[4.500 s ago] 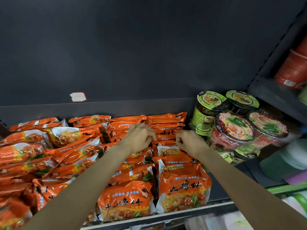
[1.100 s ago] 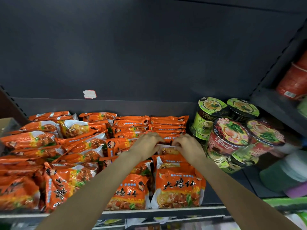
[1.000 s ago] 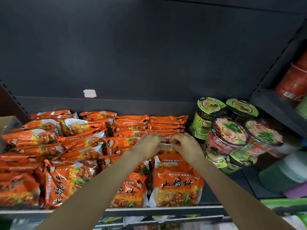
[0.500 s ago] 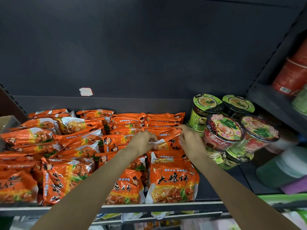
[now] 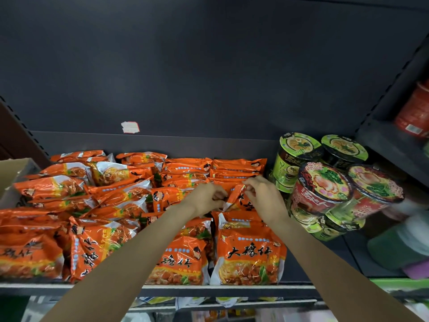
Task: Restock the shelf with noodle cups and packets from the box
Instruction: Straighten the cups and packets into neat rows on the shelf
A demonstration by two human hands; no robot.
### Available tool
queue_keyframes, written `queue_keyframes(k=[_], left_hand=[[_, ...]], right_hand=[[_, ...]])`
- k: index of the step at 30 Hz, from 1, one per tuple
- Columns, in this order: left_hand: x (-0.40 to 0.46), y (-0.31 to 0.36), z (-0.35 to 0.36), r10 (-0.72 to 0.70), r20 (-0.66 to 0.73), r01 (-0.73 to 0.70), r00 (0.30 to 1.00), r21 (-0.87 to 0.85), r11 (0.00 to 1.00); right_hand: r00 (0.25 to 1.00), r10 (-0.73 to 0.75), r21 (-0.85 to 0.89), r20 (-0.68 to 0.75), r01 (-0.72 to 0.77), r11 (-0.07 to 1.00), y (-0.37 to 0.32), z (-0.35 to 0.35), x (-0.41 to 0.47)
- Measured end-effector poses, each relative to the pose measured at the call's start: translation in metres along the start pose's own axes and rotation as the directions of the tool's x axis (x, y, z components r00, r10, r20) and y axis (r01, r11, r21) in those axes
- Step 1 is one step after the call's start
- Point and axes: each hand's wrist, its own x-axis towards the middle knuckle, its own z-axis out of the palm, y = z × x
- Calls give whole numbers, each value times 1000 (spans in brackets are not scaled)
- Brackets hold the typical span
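Orange noodle packets fill the dark shelf in rows, several standing upright at the front. Both hands reach into the right-hand row. My left hand and my right hand pinch the top corners of one orange packet, which is tilted up between them. Green and red noodle cups are stacked to the right of the packets, close to my right wrist.
A cardboard box edge shows at the far left. Red cups sit on a higher shelf at the right. A torn white label is stuck on the dark back panel. More goods lie below the shelf's front rail.
Both hands have shifted slightly back and right along the row, and the packet they hold now stands more upright. The view has drifted a little.
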Motion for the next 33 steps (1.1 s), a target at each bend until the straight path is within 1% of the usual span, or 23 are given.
queue_keyframes(k=[2,4,5,8,10,12,13,15,16,18,20,21,23,24,25,27,28,31,33], left_hand=[[-3,0,-4,9,-64,-15,998,-103,995],[-5,3,-3,2,-54,-9,999,-131,991],[-4,6,-1,4,-43,-10,999,-123,992],[3,11,7,40,-52,-41,998,-18,999],[7,9,7,50,-18,-49,999,34,998],[6,3,1,45,10,-46,999,95,994],[4,-2,-3,50,7,-50,999,156,987],[-1,-11,-9,84,7,-83,996,307,948],[-4,-14,-11,94,29,-98,995,372,923],[-8,-19,-11,79,86,-108,993,421,900],[-8,-22,-8,83,95,-114,992,383,917],[-8,-22,-6,92,78,-112,993,314,943],[-9,-21,-5,71,21,-73,997,123,990],[-9,-21,-4,53,6,-53,999,80,995],[-9,-23,-4,47,-1,-46,999,106,993],[-8,-26,-3,40,-2,-38,999,233,972],[-8,-27,-3,35,0,-34,999,269,962],[-7,-27,-4,34,-2,-32,999,326,945],[-7,-25,-5,41,-8,-36,999,350,936]], right_hand=[[999,-10,66,42,7,998,0,2,1],[998,-18,99,64,12,995,0,2,1],[998,-15,82,60,10,997,0,1,1],[998,27,-1,49,-27,1000,-1,-1,1],[996,80,-51,50,-77,996,0,-3,1],[993,116,-93,13,-114,989,2,-5,3],[993,120,-107,-13,-121,987,4,-6,3],[992,97,-123,-75,-106,987,4,-6,2],[992,71,-135,-102,-84,987,3,-5,0],[993,1,-169,-116,-21,985,-2,1,-1],[992,-87,-218,-93,65,974,-9,7,0],[989,-126,-246,-82,102,964,-12,9,1],[982,-171,-287,-83,141,948,-14,13,3],[981,-177,-302,-83,144,942,-14,11,3],[981,-176,-319,-86,141,937,-12,9,3],[982,-169,-346,-85,130,929,-8,3,3],[980,-183,-363,-84,141,921,-6,1,3],[970,-231,-398,-71,185,898,-8,3,0],[976,-215,-361,-35,188,913,-15,12,0]])
